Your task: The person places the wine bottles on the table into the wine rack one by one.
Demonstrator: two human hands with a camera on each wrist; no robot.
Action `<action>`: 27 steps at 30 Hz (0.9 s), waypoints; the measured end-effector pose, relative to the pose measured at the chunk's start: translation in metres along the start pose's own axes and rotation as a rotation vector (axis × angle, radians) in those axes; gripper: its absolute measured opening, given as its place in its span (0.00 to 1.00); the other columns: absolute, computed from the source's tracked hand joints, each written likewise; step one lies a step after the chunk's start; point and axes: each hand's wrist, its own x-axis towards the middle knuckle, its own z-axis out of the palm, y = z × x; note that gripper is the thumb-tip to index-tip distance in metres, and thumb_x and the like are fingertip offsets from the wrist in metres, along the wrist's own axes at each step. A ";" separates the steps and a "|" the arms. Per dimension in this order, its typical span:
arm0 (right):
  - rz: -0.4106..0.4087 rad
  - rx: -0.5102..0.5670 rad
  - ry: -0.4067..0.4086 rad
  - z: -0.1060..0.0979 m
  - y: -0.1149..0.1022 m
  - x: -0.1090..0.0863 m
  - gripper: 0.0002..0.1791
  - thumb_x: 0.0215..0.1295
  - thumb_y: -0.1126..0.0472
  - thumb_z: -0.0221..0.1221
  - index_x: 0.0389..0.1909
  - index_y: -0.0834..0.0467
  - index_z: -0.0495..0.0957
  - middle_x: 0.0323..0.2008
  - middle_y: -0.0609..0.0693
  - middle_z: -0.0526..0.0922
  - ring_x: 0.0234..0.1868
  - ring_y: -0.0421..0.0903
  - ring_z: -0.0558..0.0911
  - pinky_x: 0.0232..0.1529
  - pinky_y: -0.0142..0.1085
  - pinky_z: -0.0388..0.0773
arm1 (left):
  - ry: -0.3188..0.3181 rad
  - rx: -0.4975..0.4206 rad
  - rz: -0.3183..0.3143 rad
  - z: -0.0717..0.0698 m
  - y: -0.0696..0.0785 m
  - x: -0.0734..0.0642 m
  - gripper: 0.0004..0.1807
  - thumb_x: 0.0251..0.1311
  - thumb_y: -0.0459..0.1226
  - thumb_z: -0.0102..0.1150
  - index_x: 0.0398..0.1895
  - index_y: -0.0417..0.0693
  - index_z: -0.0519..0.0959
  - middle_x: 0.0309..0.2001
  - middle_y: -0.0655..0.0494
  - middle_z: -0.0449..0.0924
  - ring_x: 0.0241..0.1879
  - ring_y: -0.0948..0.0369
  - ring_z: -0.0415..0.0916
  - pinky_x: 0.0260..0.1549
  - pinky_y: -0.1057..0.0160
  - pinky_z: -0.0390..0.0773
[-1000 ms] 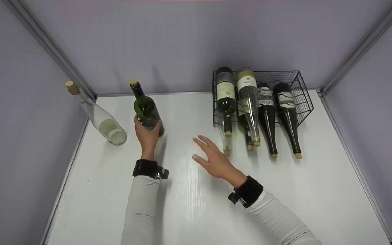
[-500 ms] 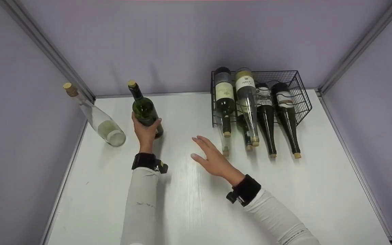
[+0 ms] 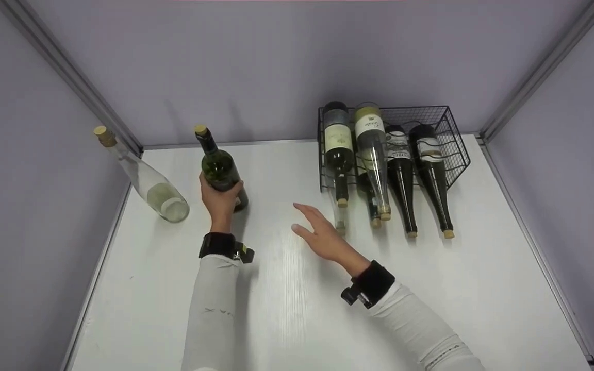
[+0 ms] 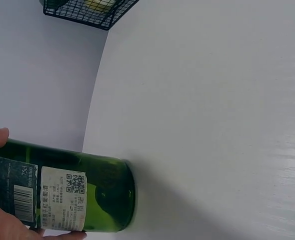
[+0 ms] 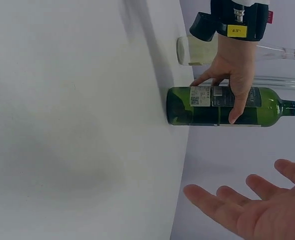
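My left hand grips a green wine bottle around its body, thumb on one side and fingers on the other. The bottle stands upright with a cork in its neck; whether its base touches the table I cannot tell. Its back label carries a QR code in the left wrist view. My right hand hovers with fingers extended, holding nothing, between that bottle and a black wire rack. Several corked bottles lie in the rack, necks toward me, among them a clear bottle on the upper level.
A clear corked bottle with a pale label stands at the left near the side wall. Grey walls enclose the white table at the back and both sides. The rack sits against the back wall, right of centre.
My left hand has shifted slightly forward along the green bottle, and its fingers reach further round it. The right hand's fingers have drawn closer together. The head view has shifted slightly.
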 end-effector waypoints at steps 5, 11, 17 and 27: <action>0.021 0.067 -0.003 -0.002 -0.002 0.001 0.32 0.77 0.49 0.48 0.76 0.56 0.56 0.73 0.58 0.57 0.71 0.59 0.60 0.67 0.54 0.60 | -0.001 0.006 0.018 -0.003 0.000 -0.003 0.51 0.42 0.32 0.76 0.72 0.53 0.61 0.64 0.54 0.70 0.64 0.57 0.65 0.63 0.54 0.60; 0.041 0.143 0.002 -0.005 -0.004 0.000 0.32 0.77 0.50 0.47 0.76 0.58 0.55 0.73 0.59 0.57 0.70 0.62 0.60 0.66 0.56 0.60 | -0.010 -0.001 0.025 -0.003 -0.001 -0.007 0.50 0.42 0.32 0.77 0.71 0.52 0.62 0.65 0.54 0.70 0.64 0.56 0.65 0.64 0.53 0.60; 0.092 0.329 -0.043 -0.007 -0.004 -0.002 0.33 0.77 0.47 0.46 0.76 0.55 0.54 0.73 0.57 0.57 0.71 0.59 0.60 0.63 0.58 0.64 | -0.006 0.015 0.060 -0.001 -0.002 -0.012 0.49 0.41 0.32 0.78 0.70 0.53 0.64 0.64 0.56 0.71 0.65 0.58 0.65 0.64 0.56 0.58; 0.142 0.494 -0.103 -0.013 -0.008 -0.001 0.35 0.77 0.44 0.45 0.77 0.57 0.51 0.73 0.62 0.55 0.71 0.62 0.59 0.56 0.60 0.71 | -0.021 0.048 0.117 -0.003 0.001 -0.023 0.47 0.43 0.33 0.78 0.69 0.51 0.65 0.63 0.56 0.71 0.64 0.59 0.65 0.65 0.57 0.58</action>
